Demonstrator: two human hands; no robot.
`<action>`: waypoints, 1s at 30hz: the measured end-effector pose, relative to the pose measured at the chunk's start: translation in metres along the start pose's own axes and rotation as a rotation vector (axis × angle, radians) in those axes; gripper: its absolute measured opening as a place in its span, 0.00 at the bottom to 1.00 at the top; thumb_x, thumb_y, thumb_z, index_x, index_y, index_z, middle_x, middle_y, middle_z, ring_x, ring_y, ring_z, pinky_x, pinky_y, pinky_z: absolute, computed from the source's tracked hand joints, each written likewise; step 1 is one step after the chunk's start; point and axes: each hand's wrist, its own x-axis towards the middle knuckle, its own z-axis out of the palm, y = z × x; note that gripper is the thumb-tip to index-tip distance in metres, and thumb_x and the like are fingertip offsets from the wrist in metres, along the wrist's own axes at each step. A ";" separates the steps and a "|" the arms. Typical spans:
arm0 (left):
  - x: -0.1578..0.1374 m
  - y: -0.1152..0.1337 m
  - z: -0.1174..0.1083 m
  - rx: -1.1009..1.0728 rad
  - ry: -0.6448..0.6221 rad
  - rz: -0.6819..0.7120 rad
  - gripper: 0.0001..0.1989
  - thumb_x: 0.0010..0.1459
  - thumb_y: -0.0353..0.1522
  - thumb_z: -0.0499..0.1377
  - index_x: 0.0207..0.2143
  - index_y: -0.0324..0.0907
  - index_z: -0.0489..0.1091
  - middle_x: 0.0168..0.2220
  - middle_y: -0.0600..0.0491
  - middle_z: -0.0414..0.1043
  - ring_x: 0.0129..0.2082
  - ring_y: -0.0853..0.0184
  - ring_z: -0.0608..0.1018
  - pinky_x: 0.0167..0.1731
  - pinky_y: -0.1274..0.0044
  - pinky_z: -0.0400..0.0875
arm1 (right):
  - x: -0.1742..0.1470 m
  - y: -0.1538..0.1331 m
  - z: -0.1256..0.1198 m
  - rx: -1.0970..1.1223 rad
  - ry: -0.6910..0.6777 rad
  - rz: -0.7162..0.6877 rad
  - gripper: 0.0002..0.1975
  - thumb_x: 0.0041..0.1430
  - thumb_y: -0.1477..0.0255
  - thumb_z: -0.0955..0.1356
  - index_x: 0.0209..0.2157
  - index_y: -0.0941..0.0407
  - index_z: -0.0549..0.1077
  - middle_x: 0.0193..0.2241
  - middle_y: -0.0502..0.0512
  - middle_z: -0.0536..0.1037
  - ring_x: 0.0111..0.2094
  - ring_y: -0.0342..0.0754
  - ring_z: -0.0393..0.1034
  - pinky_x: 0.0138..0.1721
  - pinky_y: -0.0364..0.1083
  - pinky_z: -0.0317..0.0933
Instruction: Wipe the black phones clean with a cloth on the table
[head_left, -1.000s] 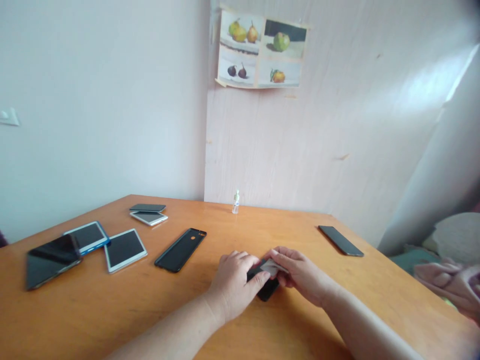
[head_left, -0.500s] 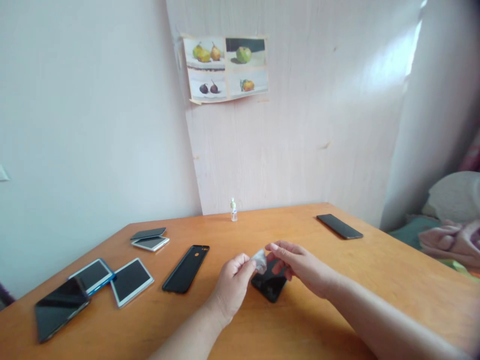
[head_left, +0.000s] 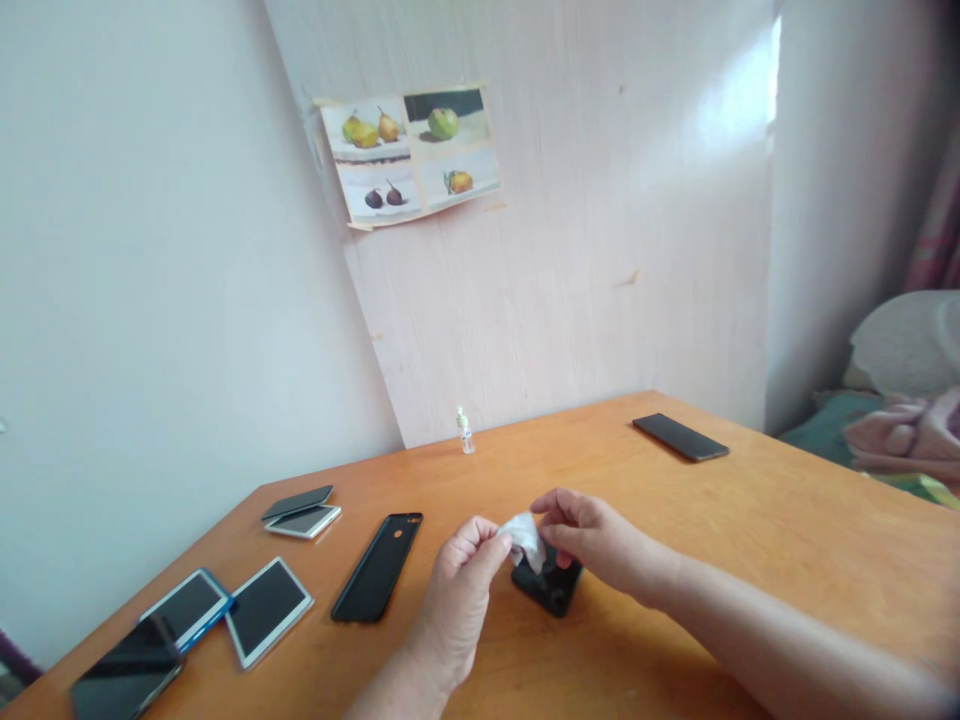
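Observation:
A small crumpled white tissue (head_left: 523,537) is pinched between the thumb and fingers of my left hand (head_left: 466,585). At the tissue's upper right edge, the curled fingertips of my right hand (head_left: 585,530) meet it and appear to pinch it. Beneath the tissue and my right fingers lies a black phone (head_left: 551,588), partly covered by them. To the left of my hands rests an empty black phone case (head_left: 377,567) with its inside facing up.
Several devices lie at the left: a white-framed phone (head_left: 268,610), a blue-edged one (head_left: 187,608), a dark one (head_left: 127,668) and a stacked pair (head_left: 304,520). A small clear spray bottle (head_left: 466,436) stands near the wall. Another dark phone (head_left: 681,437) lies at the back right.
The tissue is spread wider between my hands than before. My right fingers have come to its edge. The camera view has tilted, so the tabletop things sit slightly differently in the picture.

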 end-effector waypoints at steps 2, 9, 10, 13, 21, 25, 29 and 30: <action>-0.001 0.002 0.001 -0.007 0.019 -0.007 0.12 0.57 0.40 0.60 0.28 0.40 0.66 0.26 0.56 0.67 0.31 0.68 0.67 0.36 0.77 0.62 | 0.001 0.003 0.001 -0.101 0.142 -0.127 0.16 0.54 0.70 0.67 0.46 0.56 0.72 0.33 0.51 0.75 0.26 0.40 0.67 0.27 0.41 0.61; -0.004 0.005 0.006 -0.071 -0.083 -0.020 0.10 0.59 0.37 0.59 0.30 0.40 0.66 0.29 0.56 0.69 0.34 0.68 0.69 0.38 0.78 0.63 | -0.020 -0.017 0.010 -0.188 0.001 -0.304 0.20 0.57 0.61 0.69 0.50 0.54 0.74 0.40 0.56 0.77 0.38 0.48 0.72 0.39 0.45 0.67; -0.004 0.004 0.006 -0.075 -0.106 -0.020 0.09 0.59 0.37 0.59 0.31 0.40 0.67 0.30 0.55 0.70 0.35 0.67 0.70 0.39 0.78 0.64 | -0.021 -0.019 0.011 -0.219 -0.016 -0.313 0.18 0.57 0.62 0.70 0.47 0.53 0.76 0.38 0.55 0.78 0.39 0.48 0.72 0.40 0.45 0.66; -0.003 0.001 0.008 -0.048 -0.168 -0.003 0.08 0.60 0.36 0.57 0.35 0.40 0.69 0.34 0.52 0.73 0.39 0.65 0.73 0.43 0.75 0.65 | -0.015 -0.015 0.010 -0.192 -0.015 -0.247 0.09 0.56 0.68 0.67 0.38 0.55 0.77 0.30 0.52 0.78 0.34 0.46 0.73 0.37 0.44 0.66; -0.006 -0.023 0.009 0.629 -0.084 0.082 0.28 0.51 0.38 0.63 0.55 0.43 0.64 0.54 0.45 0.69 0.55 0.55 0.69 0.56 0.67 0.59 | 0.007 0.004 -0.012 -0.442 0.160 -0.109 0.07 0.51 0.76 0.64 0.34 0.55 0.69 0.27 0.50 0.75 0.28 0.44 0.70 0.30 0.42 0.61; -0.008 -0.024 0.011 0.822 -0.193 0.128 0.36 0.45 0.38 0.65 0.58 0.45 0.61 0.56 0.46 0.67 0.57 0.54 0.67 0.58 0.66 0.57 | 0.006 0.004 -0.025 -0.891 0.136 -0.137 0.10 0.51 0.79 0.63 0.33 0.55 0.73 0.35 0.54 0.75 0.37 0.46 0.70 0.37 0.42 0.59; -0.007 -0.024 0.013 0.892 -0.169 0.121 0.36 0.47 0.39 0.63 0.59 0.43 0.60 0.56 0.45 0.66 0.57 0.54 0.66 0.58 0.67 0.56 | 0.008 0.004 -0.035 -1.136 0.163 -0.047 0.13 0.55 0.78 0.60 0.34 0.55 0.75 0.38 0.59 0.73 0.38 0.49 0.70 0.36 0.44 0.58; -0.007 -0.024 0.013 0.902 -0.164 0.112 0.36 0.47 0.39 0.62 0.59 0.42 0.60 0.56 0.45 0.67 0.57 0.54 0.66 0.58 0.67 0.57 | 0.009 0.004 -0.035 -1.153 0.159 -0.043 0.13 0.56 0.78 0.60 0.34 0.56 0.75 0.38 0.60 0.73 0.39 0.50 0.70 0.36 0.45 0.58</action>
